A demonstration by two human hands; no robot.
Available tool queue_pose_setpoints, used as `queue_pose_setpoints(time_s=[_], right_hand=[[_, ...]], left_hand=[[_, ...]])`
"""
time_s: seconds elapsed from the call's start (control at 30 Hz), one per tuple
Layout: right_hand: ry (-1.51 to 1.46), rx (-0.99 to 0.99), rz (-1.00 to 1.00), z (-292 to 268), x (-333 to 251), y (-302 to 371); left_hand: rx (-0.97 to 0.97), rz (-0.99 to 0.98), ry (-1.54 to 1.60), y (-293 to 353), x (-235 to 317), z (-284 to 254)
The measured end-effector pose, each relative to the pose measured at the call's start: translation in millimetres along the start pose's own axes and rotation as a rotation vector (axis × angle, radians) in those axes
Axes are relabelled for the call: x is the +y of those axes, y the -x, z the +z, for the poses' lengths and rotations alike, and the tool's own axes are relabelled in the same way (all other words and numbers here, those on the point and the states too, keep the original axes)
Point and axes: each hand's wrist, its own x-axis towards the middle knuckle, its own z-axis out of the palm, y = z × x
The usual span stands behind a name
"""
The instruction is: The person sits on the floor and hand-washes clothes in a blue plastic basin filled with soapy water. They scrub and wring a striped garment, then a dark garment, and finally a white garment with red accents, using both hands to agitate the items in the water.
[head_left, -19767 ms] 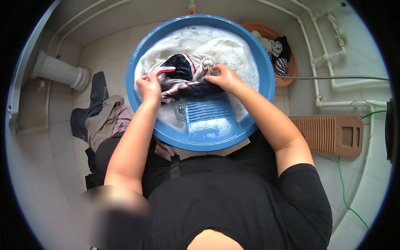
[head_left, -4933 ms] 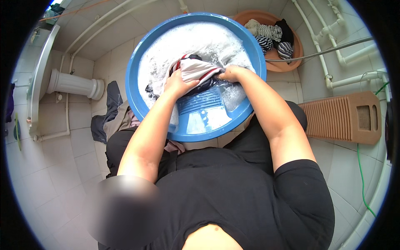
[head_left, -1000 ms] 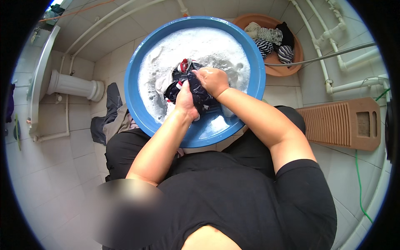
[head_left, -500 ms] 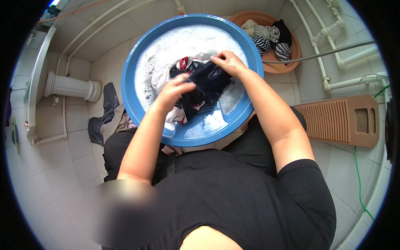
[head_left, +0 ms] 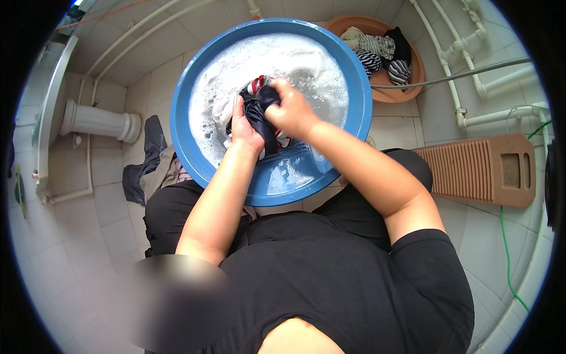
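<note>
A wet dark navy garment (head_left: 257,118) with white and red parts is bunched between my hands over a large blue basin (head_left: 180,112) of suds. My left hand (head_left: 244,131) supports its left side, thumb upward and the other fingers mostly hidden beneath the cloth. My right hand (head_left: 291,111) is closed in a fist on a dark fold of it, just to the right of my left hand. White foam (head_left: 236,58) covers much of the water, and pale cloth lies by the bundle's left edge. The ribbed near part of the basin (head_left: 289,158) shows below the garment.
An orange-brown tub (head_left: 413,88) with striped and dark clothes stands behind at the right. A brown washboard (head_left: 466,171) lies to my right. Dark and beige clothes (head_left: 154,156) lie on the tiles at left. White pipes (head_left: 451,82) and a grey hose (head_left: 471,74) run at right.
My right hand has moved left and nearer, closing into a fist on the dark cloth. My left hand has shifted slightly right. The garment, spread between my hands before, is now bunched together.
</note>
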Motion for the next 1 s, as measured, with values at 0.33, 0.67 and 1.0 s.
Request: queue_pose_setpoints(time_s=[0.33, 0.67, 1.0], right_hand=[[0.257, 0.029, -0.38, 10, 1, 9], [0.304, 0.036, -0.498, 28, 1, 22], [0.656, -0.465, 0.292, -58, 83, -38]], left_hand=[[-0.094, -0.118, -0.019, 9, -17, -8], [-0.079, 0.115, -0.228, -17, -24, -37], [0.231, 0.07, -0.313, -10, 1, -18]])
